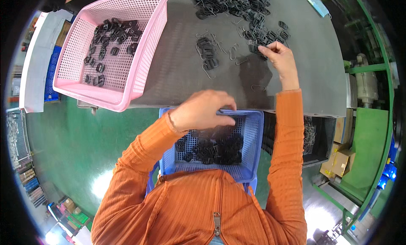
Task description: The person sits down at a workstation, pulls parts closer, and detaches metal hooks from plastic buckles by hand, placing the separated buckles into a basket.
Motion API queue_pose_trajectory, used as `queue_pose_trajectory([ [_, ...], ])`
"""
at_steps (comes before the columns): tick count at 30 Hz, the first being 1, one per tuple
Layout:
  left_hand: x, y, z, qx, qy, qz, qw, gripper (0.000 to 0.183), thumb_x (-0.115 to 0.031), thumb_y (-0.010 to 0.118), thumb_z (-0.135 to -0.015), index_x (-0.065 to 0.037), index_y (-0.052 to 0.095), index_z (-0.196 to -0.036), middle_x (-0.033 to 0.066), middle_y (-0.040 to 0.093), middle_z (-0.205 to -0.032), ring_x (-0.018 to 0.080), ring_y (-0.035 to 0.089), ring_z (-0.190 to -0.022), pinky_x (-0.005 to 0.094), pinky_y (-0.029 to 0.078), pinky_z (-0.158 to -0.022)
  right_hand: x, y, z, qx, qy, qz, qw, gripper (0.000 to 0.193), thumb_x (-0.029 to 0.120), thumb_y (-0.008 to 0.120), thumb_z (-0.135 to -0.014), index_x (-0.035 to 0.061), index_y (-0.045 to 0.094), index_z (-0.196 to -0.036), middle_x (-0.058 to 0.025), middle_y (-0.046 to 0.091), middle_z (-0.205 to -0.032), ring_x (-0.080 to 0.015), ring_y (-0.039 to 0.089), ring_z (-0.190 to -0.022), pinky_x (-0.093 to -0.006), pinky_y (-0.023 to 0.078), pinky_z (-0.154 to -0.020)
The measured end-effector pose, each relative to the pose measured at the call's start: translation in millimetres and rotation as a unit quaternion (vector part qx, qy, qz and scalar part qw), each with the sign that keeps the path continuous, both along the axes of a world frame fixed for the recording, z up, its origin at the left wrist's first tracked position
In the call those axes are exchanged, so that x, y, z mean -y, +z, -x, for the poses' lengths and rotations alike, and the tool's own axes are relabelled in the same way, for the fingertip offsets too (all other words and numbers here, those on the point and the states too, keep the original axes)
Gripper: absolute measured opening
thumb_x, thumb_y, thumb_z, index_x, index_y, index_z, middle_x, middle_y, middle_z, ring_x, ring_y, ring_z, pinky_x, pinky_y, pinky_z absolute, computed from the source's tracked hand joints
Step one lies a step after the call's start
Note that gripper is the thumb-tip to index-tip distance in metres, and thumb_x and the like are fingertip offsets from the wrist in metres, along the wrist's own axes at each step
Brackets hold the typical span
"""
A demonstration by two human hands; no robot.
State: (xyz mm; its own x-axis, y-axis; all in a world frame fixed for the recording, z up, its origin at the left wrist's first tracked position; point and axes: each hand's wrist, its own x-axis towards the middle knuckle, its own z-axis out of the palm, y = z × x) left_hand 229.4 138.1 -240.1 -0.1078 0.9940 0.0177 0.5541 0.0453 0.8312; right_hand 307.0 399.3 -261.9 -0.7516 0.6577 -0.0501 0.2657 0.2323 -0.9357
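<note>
My right hand (280, 61) is on the grey table, thumb and forefinger closed on a black plastic buckle (253, 48) at the near edge of a cluster of buckles with wire hooks (270, 35). Over the far rim of a blue basket (259, 137) hovers my left hand (203, 109), slightly blurred, its thumb and fingers apart with nothing seen between them. Many black buckles (215, 150) lie in that basket, partly hidden by my hand. Left of my right hand, a short column of buckles (207, 52) lies among loose wire hooks (233, 52).
A pink basket (135, 82) with scattered black buckles stands at the table's left. At the far side is a large heap of black buckles (232, 2). A blue face mask (319, 7) lies far right. Below the table's right edge sits a dark crate (320, 139) of metal pieces.
</note>
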Motion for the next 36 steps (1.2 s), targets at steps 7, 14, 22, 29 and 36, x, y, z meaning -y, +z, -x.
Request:
queue_pose_trajectory([
  [7, -31, -18, 71, -0.162, 0.276, -0.042, 0.947, 0.030, -0.021, 0.069, -0.076, -0.003, 0.063, -0.100, 0.0115, 0.063, -0.094, 0.0247, 0.061, -0.083, 0.0338, 0.049, -0.075, 54, 48, -20, 0.097, 0.368, 0.036, 0.924, 0.021, 0.017, 0.074, -0.071, 0.0028, 0.060, -0.077, -0.0005, 0.059, -0.069, -0.0090, 0.052, -0.064, -0.0250, 0.043, -0.060],
  [14, -53, -46, 99, -0.245, 0.288, -0.023, 0.925, 0.041, -0.027, 0.071, -0.073, -0.007, 0.060, -0.107, 0.0107, 0.057, -0.104, 0.0300, 0.055, -0.098, 0.0395, 0.045, -0.085, 90, 9, 29, 0.075, 0.202, -0.142, 0.966, 0.030, 0.026, 0.074, -0.070, 0.0018, 0.063, -0.083, -0.0117, 0.065, -0.079, -0.0275, 0.063, -0.073, -0.0375, 0.048, -0.064],
  [22, -55, -39, 116, -0.078, 0.292, -0.031, 0.953, 0.030, -0.013, 0.072, -0.073, -0.003, 0.059, -0.097, 0.0094, 0.060, -0.090, 0.0201, 0.059, -0.081, 0.0320, 0.048, -0.073, 89, -9, 47, 0.092, 0.135, -0.258, 0.952, 0.029, 0.022, 0.077, -0.067, 0.0022, 0.060, -0.079, -0.0144, 0.063, -0.083, -0.0323, 0.061, -0.075, -0.0400, 0.047, -0.064],
  [29, -28, 2, 95, 0.168, 0.260, -0.061, 0.949, 0.025, -0.006, 0.068, -0.078, -0.001, 0.057, -0.100, 0.0025, 0.060, -0.092, 0.0090, 0.058, -0.086, 0.0216, 0.048, -0.073, 90, 35, -7, 0.076, 0.218, -0.014, 0.973, 0.026, 0.016, 0.076, -0.067, 0.0003, 0.060, -0.081, -0.0098, 0.062, -0.071, -0.0168, 0.061, -0.067, -0.0311, 0.047, -0.063],
  [36, -53, 9, 71, 0.037, 0.119, -0.035, 0.992, 0.031, -0.015, 0.068, -0.078, -0.004, 0.060, -0.106, 0.0067, 0.061, -0.100, 0.0184, 0.059, -0.092, 0.0298, 0.049, -0.080, 20, 15, -31, 0.024, 0.071, -0.026, 0.997, 0.023, 0.012, 0.070, -0.073, 0.0029, 0.064, -0.093, -0.0052, 0.064, -0.081, -0.0140, 0.060, -0.077, -0.0286, 0.048, -0.072],
])
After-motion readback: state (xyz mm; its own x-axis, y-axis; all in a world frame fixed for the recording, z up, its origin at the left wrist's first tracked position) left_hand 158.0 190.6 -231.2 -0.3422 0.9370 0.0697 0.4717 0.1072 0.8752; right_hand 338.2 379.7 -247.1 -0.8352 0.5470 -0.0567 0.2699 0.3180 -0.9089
